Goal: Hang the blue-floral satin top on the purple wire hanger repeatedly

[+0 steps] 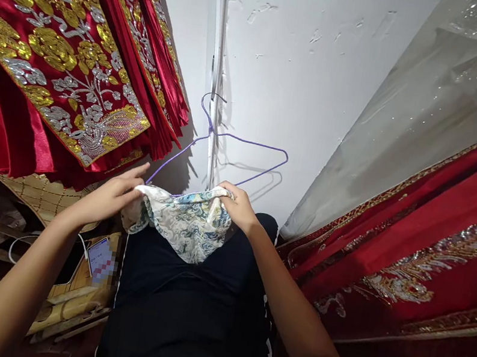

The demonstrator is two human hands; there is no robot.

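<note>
A thin white cloth (189, 225) with a swirling blue, green and yellow print hangs in front of my lap, its top edge stretched between both hands. My left hand (116, 196) pinches the cloth's left end, the index finger pointing outward. With thumb and fingers closed, my right hand (237, 206) grips the right end. Just beyond the cloth is a purple wire hanger (253, 142), its hook up against the wall; the lower part passes behind the cloth and my left fingertips. Whether either hand also touches the wire, I cannot tell.
Red garments with gold and silver embroidery (58, 51) hang at the left. More red beaded fabric (426, 259) and a pale glittery cloth (381, 117) hang at the right. A lit phone (100, 259) lies at lower left by a white cable. A metal strip (220, 29) runs down the white wall.
</note>
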